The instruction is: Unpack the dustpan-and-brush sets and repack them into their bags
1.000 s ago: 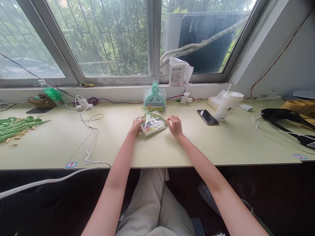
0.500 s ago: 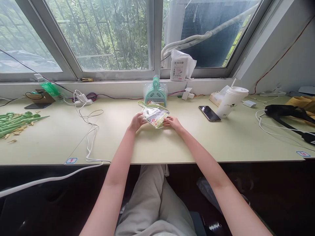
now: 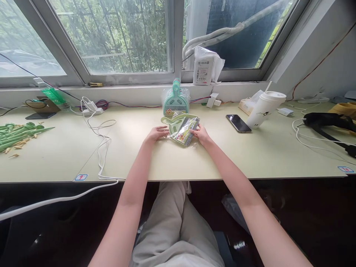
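A light green dustpan and brush set in clear plastic wrap, with a colourful label, is tilted between my hands over the table. My right hand grips its right edge near the dark bristles, thumb on top. Stretched-out fingers of my left hand are at the left edge of the wrap, beside the pan; whether they press on it is hard to tell. Just behind stands a stack of wrapped teal dustpan sets against the window wall.
On the pale table, white cables and green parts lie to the left. A phone, a white cup, a tissue pack and a black strap are to the right. The front edge is close to my lap.
The dustpan set has turned and shifted slightly right, showing more of the pan and bristles. My left fingers have straightened away from it; my right hand has moved up its right edge.
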Demonstrator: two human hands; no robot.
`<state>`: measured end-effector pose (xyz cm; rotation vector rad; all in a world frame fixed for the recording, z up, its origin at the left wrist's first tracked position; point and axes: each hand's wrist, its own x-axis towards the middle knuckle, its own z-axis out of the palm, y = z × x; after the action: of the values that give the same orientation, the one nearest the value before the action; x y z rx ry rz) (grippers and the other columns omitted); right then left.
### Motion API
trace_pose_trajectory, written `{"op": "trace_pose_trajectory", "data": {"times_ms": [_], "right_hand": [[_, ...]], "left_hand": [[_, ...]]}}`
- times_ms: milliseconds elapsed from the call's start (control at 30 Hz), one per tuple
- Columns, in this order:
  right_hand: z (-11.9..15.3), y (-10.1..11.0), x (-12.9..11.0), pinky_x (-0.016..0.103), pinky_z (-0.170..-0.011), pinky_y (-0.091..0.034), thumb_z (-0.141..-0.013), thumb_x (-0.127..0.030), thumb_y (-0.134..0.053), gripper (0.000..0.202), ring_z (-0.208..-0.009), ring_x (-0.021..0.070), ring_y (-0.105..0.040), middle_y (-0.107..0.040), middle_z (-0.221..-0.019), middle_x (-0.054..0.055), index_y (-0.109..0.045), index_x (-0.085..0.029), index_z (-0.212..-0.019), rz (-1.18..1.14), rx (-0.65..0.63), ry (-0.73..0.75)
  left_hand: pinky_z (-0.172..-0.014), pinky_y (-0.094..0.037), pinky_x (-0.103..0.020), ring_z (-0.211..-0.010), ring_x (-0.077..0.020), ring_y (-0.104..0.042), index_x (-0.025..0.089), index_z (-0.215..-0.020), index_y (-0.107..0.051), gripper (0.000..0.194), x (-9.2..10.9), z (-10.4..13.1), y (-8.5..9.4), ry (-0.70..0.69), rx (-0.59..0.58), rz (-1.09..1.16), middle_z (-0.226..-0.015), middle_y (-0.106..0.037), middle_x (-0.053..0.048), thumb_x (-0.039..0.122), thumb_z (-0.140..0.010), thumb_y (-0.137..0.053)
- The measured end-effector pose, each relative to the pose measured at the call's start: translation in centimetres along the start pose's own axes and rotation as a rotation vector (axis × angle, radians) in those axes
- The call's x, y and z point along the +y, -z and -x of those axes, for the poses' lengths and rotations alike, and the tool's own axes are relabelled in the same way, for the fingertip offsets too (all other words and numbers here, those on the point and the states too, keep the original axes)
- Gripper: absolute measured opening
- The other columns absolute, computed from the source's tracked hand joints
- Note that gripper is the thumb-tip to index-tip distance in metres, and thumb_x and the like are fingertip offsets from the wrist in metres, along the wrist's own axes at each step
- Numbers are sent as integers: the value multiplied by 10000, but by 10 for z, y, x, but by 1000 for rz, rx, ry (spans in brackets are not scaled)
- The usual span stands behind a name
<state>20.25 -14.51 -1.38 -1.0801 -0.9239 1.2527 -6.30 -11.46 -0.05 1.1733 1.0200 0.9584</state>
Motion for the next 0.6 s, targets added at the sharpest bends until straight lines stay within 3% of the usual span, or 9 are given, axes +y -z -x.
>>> {"op": "trace_pose_trajectory", "data": {"times_ms": [167,367,433,600], "right_hand": [[3,0,-6,391,-912,-609,-703,-33,-738,420,-861,180,-732,-739,-865,20,-582,-215,-1049,11,-12,8],[6,5,-18,400,-916,-607,-722,-2,-703,376,-807,166,-737,-746,-824,13,-606,-196,-1030,4,-40,0],[5,9,-22,392,-902,-615,-728,10,-685,350,-796,162,-737,-750,-830,15,-615,-188,-1008,-18,-29,15],[0,26,-25,326,-893,-619,-730,47,-630,320,-857,149,-736,-752,-886,20,-619,-177,-959,-142,141,40]], "left_hand": [[-893,-550,-446,-845,-246,-715,144,-1054,-667,621,5,4,2,-7,43,-68,-941,-745,-131,181,-485,-914],[-888,-536,-438,-825,-239,-710,136,-1002,-640,570,6,6,2,-192,129,-122,-864,-728,-105,159,-488,-885],[-852,-542,-432,-798,-235,-701,141,-952,-635,475,6,5,6,-225,243,-196,-819,-708,-86,126,-525,-842],[-847,-533,-391,-827,-209,-663,171,-891,-607,271,4,0,32,-303,700,-405,-828,-644,-53,48,-652,-648]]}}
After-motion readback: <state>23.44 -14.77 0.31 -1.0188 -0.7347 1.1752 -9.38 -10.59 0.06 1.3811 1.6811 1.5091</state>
